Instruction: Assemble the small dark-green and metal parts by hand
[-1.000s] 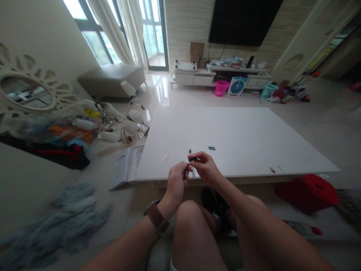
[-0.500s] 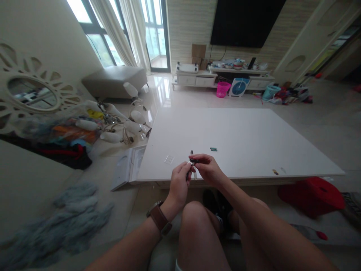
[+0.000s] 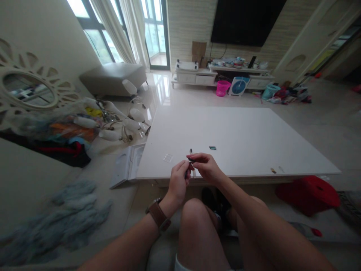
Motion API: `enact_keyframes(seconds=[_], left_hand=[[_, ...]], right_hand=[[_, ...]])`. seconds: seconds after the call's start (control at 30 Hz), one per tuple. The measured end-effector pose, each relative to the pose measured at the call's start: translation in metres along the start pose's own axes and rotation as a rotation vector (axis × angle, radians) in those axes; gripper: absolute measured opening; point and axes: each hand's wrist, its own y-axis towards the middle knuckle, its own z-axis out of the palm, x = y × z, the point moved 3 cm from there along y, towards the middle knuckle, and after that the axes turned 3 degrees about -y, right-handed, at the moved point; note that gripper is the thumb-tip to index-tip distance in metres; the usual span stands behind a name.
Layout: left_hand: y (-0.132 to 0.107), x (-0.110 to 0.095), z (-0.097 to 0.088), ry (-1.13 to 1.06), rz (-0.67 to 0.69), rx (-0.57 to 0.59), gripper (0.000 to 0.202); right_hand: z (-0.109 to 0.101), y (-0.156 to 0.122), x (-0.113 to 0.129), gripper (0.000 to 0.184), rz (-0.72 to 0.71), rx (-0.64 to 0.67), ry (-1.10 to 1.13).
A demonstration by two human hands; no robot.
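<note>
My left hand (image 3: 179, 175), with a brown-strapped watch on its wrist, is closed round a small dark object (image 3: 186, 173) mostly hidden by the fingers. Against it, my right hand (image 3: 208, 165) pinches a small, thin dark piece (image 3: 191, 160) between thumb and fingertips; its kind is too small to make out. Both hands meet over the front edge of the white table (image 3: 237, 131). Beyond them lie two small dark-green cylinders, like batteries (image 3: 212, 148). A clear plastic piece (image 3: 168, 157) rests left of my hands. Just past the fingers is a small dark-tipped item (image 3: 191, 150), partly covered.
A small brown-and-yellow scrap (image 3: 273, 171) is near the table's right front edge. A red stool-like object (image 3: 308, 195) stands on the floor at right. White lamp shades (image 3: 109, 135) and an opened white box (image 3: 122, 167) are left of the table.
The view has shifted slightly. Both hands stay together at the same spot, and the dark piece in the right fingers sits at a slightly different angle.
</note>
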Motion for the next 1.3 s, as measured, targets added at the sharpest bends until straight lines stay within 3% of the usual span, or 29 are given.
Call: enact_keyframes(seconds=[0.13,0.67,1.03,1.3], left_hand=[[-0.002,-0.002,0.001,-0.002,-0.021,0.014,0.033],[0.002,0.004,0.001,-0.058,-0.043,0.007,0.032],[0.001,0.003,0.003,0.005,-0.046,0.051,0.029],[-0.001,0.001,0.003,0.036,-0.064,0.059,0.030]], right_hand=[[-0.001,0.000,0.000,0.023,0.001,-0.008,-0.008],[-0.011,0.005,-0.006,0.025,0.045,-0.284,0.131],[-0.012,0.006,-0.007,0.038,0.071,-0.264,0.136],[-0.012,0.006,-0.008,0.029,0.083,-0.222,0.089]])
